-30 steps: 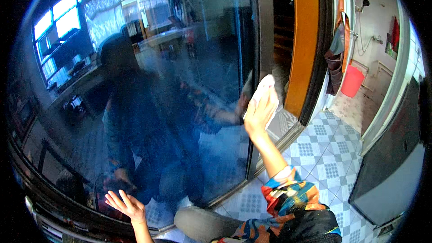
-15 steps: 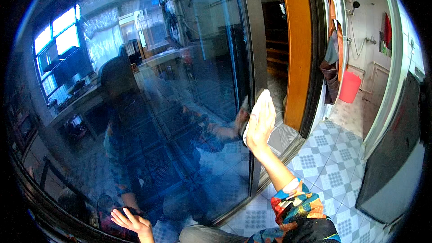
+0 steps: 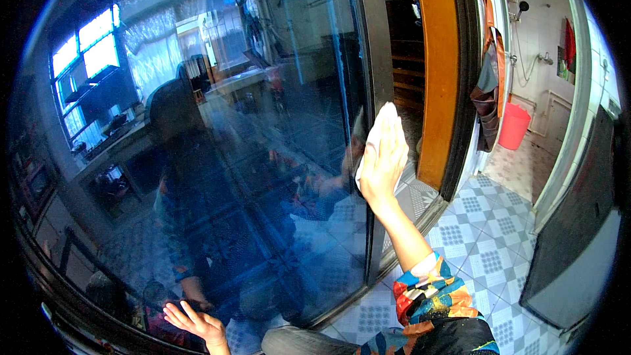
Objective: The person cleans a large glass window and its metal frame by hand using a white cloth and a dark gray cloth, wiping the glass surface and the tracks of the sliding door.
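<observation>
A large dark glass door (image 3: 263, 223) with a dark frame (image 3: 376, 46) stands in front of me, full of reflections. My right hand (image 3: 385, 161) lies against the right upright of that frame, fingers straight and pressed together. Beneath its palm is a white cloth (image 3: 373, 137), mostly covered by the hand; only its edges show along the fingers and the palm. Low by the glass, my left hand (image 3: 196, 323) has its fingers spread and holds nothing. Whether it touches the pane I cannot tell.
Right of the frame is a gap, then an orange-brown door panel (image 3: 439, 79). Aprons or cloths (image 3: 488, 85) hang beside a washroom doorway, where a pink bucket (image 3: 514, 126) stands. A dark board (image 3: 572, 223) leans at the far right over patterned floor tiles (image 3: 490, 236).
My right hand has slid a little way up the frame with the white cloth under it. My left hand has stayed nearly where it was.
</observation>
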The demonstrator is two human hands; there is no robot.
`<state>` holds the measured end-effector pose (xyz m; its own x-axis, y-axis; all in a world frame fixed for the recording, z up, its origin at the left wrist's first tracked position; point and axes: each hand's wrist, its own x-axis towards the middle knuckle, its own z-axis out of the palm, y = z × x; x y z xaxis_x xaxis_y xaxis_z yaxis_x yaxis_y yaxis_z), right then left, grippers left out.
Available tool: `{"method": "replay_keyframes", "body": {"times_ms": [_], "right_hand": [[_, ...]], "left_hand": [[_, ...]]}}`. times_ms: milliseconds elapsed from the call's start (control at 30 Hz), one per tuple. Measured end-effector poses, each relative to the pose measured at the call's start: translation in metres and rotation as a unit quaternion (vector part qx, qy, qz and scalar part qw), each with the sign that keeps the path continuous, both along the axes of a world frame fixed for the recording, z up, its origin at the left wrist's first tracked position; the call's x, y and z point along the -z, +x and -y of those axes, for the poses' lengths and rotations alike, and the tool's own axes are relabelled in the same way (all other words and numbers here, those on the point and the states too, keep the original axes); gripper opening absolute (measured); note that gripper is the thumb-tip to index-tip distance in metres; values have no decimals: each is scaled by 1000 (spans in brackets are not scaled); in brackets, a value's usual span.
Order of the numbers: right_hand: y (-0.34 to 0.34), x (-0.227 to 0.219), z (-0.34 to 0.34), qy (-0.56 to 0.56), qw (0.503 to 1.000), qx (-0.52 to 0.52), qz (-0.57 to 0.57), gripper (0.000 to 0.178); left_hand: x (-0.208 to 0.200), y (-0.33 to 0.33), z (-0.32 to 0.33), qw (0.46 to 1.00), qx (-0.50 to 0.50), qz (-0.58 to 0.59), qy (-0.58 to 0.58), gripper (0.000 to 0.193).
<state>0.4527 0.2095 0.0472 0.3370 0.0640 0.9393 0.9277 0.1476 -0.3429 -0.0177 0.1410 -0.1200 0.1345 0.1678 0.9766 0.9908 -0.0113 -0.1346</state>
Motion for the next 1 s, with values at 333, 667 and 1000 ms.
{"method": "replay_keyframes", "body": {"times_ms": [333,667,1000], "right_hand": [[0,-17,1,47,981,78,173,48],[4,-101,5,67,968,135,202,54],[9,-28,9,30,960,126,247,58]], "left_hand": [[-12,104,-3,991,126,2,-44,55],[69,211,-19,976,182,-39,-109,50],[99,210,-19,972,186,-48,-132,49]]}}
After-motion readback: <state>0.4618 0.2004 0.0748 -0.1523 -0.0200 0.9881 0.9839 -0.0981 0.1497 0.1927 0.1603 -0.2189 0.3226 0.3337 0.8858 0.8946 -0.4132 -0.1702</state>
